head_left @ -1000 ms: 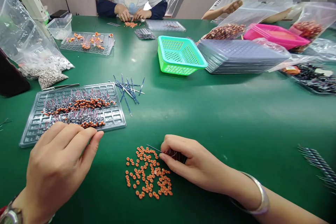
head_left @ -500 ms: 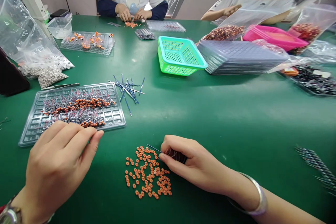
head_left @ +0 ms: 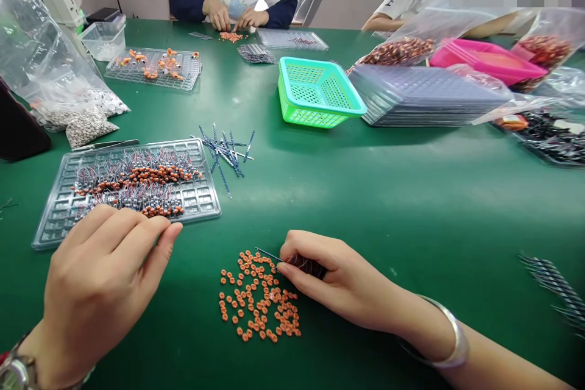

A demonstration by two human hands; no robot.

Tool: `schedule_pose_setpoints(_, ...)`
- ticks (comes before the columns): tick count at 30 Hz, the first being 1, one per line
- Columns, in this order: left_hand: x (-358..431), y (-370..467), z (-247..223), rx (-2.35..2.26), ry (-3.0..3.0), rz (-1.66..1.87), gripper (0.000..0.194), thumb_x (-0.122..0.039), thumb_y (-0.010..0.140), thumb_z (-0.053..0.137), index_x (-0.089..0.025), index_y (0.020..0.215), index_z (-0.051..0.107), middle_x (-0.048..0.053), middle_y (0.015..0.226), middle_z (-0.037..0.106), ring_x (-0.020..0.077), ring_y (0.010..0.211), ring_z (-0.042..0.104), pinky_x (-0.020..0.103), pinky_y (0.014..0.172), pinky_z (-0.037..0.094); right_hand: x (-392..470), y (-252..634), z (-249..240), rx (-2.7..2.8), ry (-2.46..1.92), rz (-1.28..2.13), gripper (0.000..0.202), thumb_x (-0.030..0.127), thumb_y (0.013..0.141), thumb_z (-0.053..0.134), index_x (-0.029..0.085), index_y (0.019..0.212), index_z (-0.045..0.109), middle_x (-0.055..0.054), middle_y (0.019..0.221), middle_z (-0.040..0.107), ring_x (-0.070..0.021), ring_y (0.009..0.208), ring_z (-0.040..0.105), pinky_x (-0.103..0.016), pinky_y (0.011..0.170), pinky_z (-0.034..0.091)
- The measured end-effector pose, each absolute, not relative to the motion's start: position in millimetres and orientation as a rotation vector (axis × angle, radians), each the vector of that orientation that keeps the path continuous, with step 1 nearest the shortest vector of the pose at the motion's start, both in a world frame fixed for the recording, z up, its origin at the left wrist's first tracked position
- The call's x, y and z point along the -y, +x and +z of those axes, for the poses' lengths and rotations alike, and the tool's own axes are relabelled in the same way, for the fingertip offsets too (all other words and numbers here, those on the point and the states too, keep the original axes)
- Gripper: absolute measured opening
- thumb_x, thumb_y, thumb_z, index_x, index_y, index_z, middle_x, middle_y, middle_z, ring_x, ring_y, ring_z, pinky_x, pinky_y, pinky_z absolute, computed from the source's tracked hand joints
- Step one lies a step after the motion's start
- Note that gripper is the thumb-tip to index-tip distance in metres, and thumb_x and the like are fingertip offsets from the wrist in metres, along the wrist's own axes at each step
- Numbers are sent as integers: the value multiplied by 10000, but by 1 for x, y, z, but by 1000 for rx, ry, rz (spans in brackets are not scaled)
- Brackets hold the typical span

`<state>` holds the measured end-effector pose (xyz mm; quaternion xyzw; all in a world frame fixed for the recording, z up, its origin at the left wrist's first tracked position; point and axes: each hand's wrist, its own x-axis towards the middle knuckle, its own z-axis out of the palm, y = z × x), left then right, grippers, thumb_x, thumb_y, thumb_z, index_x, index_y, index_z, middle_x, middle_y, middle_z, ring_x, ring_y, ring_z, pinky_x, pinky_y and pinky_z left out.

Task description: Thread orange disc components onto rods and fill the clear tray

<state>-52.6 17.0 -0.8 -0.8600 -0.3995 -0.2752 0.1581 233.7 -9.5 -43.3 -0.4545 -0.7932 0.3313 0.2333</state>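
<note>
The right hand pinches a thin strip, best held steady; the closed left hand hides any contents.

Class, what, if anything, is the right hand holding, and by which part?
The right hand pinches a thin rod between thumb and fingers, just behind its exposed end. Curled fingers also enclose a dark bundle; its held part cannot be told.
</note>
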Motion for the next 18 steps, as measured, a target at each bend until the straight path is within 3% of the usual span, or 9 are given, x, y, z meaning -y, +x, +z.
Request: schedule_pose_setpoints(18,-16,-53,-1,1174,-2477,-750,140,-163,802,651,-216,909,578,31,774,628,214,712,526,405,689,447,12,232,-42,2212,-1234,846,174,161,911,469,206,742,471,14,666,499,-112,567,433,-213,511,367)
